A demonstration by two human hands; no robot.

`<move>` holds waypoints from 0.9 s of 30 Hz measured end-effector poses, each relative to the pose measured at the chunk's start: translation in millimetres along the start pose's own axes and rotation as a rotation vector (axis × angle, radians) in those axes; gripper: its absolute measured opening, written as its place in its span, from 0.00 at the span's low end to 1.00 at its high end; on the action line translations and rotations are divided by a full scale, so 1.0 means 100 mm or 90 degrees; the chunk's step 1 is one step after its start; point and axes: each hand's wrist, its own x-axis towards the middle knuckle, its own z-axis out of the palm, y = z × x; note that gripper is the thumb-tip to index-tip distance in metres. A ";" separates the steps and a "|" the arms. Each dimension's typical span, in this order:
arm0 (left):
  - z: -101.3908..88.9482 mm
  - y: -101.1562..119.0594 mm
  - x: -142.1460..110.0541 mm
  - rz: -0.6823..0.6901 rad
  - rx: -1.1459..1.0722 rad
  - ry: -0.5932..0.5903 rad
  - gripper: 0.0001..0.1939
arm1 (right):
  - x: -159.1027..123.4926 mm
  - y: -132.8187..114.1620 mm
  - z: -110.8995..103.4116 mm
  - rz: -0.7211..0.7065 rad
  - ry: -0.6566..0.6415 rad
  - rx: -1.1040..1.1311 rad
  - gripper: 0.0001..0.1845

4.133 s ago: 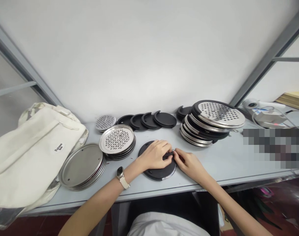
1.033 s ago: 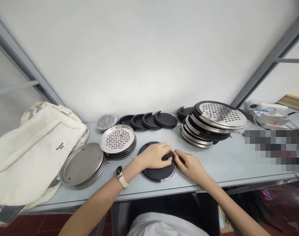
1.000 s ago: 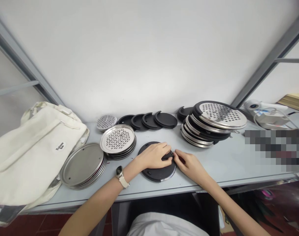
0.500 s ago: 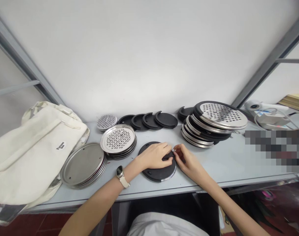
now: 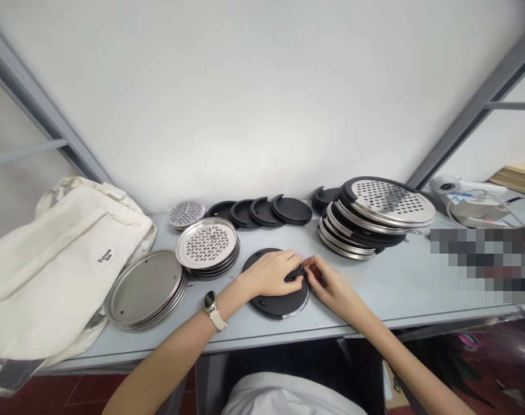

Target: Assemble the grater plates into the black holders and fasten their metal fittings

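Note:
A black round disc [image 5: 279, 304] lies on the table, with a pale shiny strip along its lower right edge. My left hand [image 5: 276, 274] rests on top of it, fingers and thumb bent around a dark part near its right side. At the disc's right edge my right hand [image 5: 327, 282] has thumb and forefinger pinched together beside the left fingertips. Between them is a tiny piece, mostly hidden and too small to name. Left of the disc stands a stack of round metal grater plates [image 5: 208, 243]. A smartwatch [image 5: 211, 302] is on my left wrist.
Plain metal discs [image 5: 145, 288] are stacked at left beside a white canvas bag [image 5: 67, 265]. Black notched discs [image 5: 291, 211] and a small grater plate [image 5: 187, 214] line the wall. A tall, leaning grater stack [image 5: 392, 199] stands at right. Beyond it sits a white device [image 5: 469, 187] with cables.
My right fingertips have shifted slightly up and left at the disc's edge. The shiny bit between them shows less now. My left hand stays nearly still on the disc.

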 end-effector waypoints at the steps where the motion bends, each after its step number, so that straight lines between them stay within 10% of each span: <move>1: 0.00 0.00 0.00 0.000 0.002 0.000 0.06 | 0.00 0.00 0.00 0.002 0.000 -0.002 0.08; 27: 0.02 -0.02 0.00 -0.004 0.013 -0.015 0.07 | -0.02 0.04 0.00 0.034 -0.001 0.025 0.08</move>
